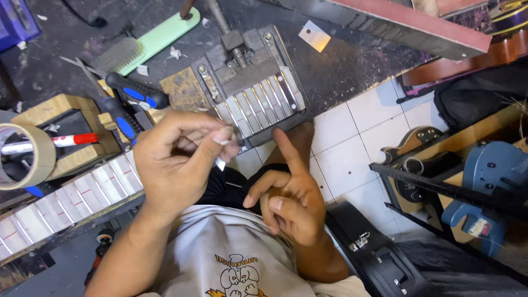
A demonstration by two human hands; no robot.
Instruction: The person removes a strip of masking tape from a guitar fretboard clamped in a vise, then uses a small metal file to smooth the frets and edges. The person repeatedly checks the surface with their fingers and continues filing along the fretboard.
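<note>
1. Small whitish strip of tape or thin metal (223,144), pinched between thumb and forefinger of the left hand (176,159), just at 7 o'clock of the clamped fretboard end; what the strip is made of cannot be told.
2. Left hand curled, fingers closed on the strip, held over the bench edge.
3. Right hand (289,195) holds nothing: index finger stretched out toward 12 o'clock, tip touching or just short of the lower edge of the dark fretboard piece with silver frets (258,104); other fingers loosely curled.
4. Fretboard piece sits in a grey metal clamp jig (242,55) on the dark workbench (341,71).
5. At 9 o'clock of the left hand: black-and-blue handled tools (135,93), a long masked neck with white tape between frets (71,198).
6. Far 9 o'clock: roll of beige masking tape (38,159), red-capped marker (60,141).
7. At 11 o'clock: mint-green handled brush (148,44).
8. At 3 o'clock: white tiled floor (352,143), black case (379,258).
</note>
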